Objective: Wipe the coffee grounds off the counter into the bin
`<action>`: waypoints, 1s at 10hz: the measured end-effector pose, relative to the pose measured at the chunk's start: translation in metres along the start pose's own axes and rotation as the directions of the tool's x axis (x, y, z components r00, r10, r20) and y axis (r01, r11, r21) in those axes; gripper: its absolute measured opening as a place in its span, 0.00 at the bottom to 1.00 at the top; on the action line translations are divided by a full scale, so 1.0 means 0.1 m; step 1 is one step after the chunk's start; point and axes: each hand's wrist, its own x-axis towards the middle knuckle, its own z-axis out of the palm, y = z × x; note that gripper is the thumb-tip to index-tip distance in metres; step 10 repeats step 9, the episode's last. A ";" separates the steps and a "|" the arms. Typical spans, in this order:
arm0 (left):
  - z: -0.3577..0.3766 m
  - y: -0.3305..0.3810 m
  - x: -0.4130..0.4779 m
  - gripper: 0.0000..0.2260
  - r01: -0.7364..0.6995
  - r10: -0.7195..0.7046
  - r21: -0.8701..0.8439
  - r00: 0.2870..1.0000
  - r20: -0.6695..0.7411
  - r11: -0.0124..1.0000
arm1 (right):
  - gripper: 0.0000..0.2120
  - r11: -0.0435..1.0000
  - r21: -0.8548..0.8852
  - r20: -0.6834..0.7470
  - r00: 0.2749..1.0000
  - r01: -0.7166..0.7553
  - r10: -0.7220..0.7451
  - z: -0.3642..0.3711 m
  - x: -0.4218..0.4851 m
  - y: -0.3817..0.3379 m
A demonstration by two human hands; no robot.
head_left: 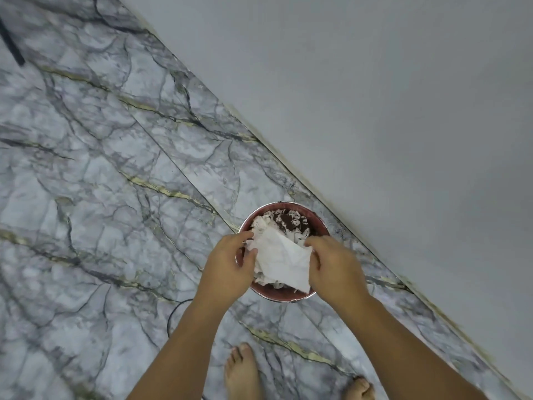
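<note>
A round dark-red bin (288, 295) with a metal rim stands on the marble floor close to the wall. Inside it lie crumpled white paper and a patch of dark brown coffee grounds (285, 220). Both hands hold a white paper towel (281, 261) stretched just over the bin's opening. My left hand (227, 267) pinches its left edge. My right hand (334, 267) grips its right edge. The counter is out of view.
Grey marble-patterned floor (101, 168) fills the left and centre. A plain grey wall (389, 96) runs diagonally on the right. A dark thin cable (173, 313) curves on the floor by my left forearm. Bare feet (242, 370) stand at the bottom.
</note>
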 end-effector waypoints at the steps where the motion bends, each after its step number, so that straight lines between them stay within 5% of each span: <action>1: 0.12 -0.16 0.07 0.15 0.035 -0.034 0.046 0.999 -0.032 0.998 | 0.13 0.963 -0.193 0.127 0.978 0.186 -0.163 0.36 0.08 -0.01; 3: 0.20 -0.33 0.12 0.13 0.075 -0.076 0.105 0.997 -0.002 0.992 | 0.14 0.865 -0.475 0.281 0.959 0.164 -0.028 0.62 0.21 -0.05; 4: 0.14 -0.31 0.10 0.14 0.099 -0.100 0.085 0.995 0.015 0.991 | 0.18 0.913 -0.399 0.254 0.967 0.079 0.027 0.49 0.17 -0.06; 6: -0.17 0.15 -0.09 0.11 0.126 -0.123 0.082 0.992 -0.034 0.989 | 0.22 0.961 0.013 0.021 0.961 -0.277 0.276 -0.17 -0.23 -0.17; 7: -0.44 0.45 -0.43 0.13 0.102 -0.105 0.097 0.994 0.033 0.990 | 0.15 0.938 0.232 -0.035 0.962 -0.257 0.272 -0.90 -0.63 -0.44; 8: -0.80 0.91 -1.00 0.11 0.099 -0.125 0.169 0.981 0.148 0.981 | 0.18 0.906 0.389 -0.074 0.975 -0.165 0.209 -1.98 -1.18 -0.90; 9: -1.24 1.32 -1.90 0.20 0.102 -0.153 0.234 0.966 0.210 0.967 | 0.23 0.893 0.448 -0.194 0.980 0.048 0.044 -3.25 -1.97 -1.49; 10: -1.24 1.32 -1.90 0.20 0.102 -0.153 0.234 0.966 0.210 0.967 | 0.23 0.893 0.448 -0.194 0.980 0.048 0.044 -3.25 -1.97 -1.49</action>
